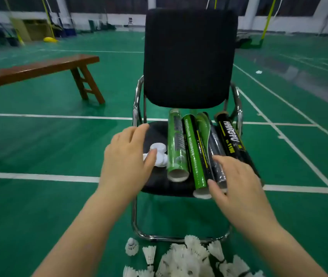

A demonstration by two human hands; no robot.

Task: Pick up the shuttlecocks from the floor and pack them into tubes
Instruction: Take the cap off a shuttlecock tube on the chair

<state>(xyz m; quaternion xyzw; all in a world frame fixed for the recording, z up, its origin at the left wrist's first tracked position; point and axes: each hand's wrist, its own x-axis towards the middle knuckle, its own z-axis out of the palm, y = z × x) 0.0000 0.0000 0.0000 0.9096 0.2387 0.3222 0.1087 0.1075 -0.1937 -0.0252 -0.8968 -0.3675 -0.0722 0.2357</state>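
head view: a black chair (189, 56) stands straight ahead of you, a wooden bench (39, 68) off to its left. the tubes (196, 154) lie side by side on its seat, long axes running from the backrest toward you, open mouths nearest you. white caps (159, 147) sit just left of them. your left hand (127, 156) hangs over the caps, fingers relaxed, gripping nothing. your right hand (237, 182) is spread over the tubes' near ends. the shuttlecocks (189, 256) lie heaped on the floor (39, 148) at the chair's foot.
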